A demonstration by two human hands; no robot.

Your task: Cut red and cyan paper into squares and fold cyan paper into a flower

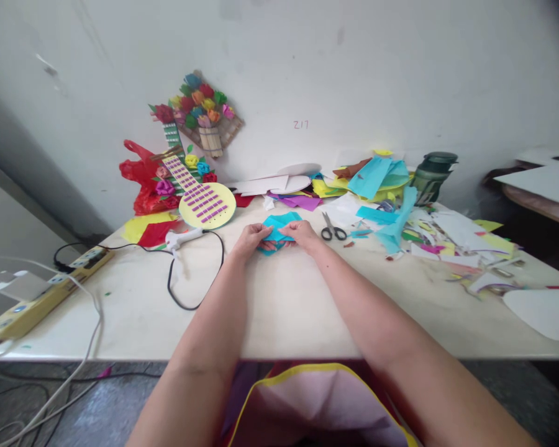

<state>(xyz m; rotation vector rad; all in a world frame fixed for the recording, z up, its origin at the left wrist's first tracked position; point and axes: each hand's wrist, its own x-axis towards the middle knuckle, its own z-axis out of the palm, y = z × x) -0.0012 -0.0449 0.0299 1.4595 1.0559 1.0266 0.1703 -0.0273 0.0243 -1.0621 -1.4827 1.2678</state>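
Observation:
A piece of bright blue paper point(282, 222) is held between both hands above the middle of the white table. My left hand point(254, 239) pinches its left side between thumb and fingers. On the right side, my right hand point(304, 234) grips the paper the same way. Some fingers are hidden beneath the blue sheet. Black-handled scissors point(333, 233) lie just right of my right hand. To the left of my left hand rests a white glue gun point(185, 236) with a black cord.
Paper scraps point(447, 233) cover the table's right side, near a dark green bottle point(433, 178). A guitar-shaped craft point(208, 203) and paper flowers point(202, 102) stand against the wall. A yellow power strip point(51, 298) with cables lies at the left edge.

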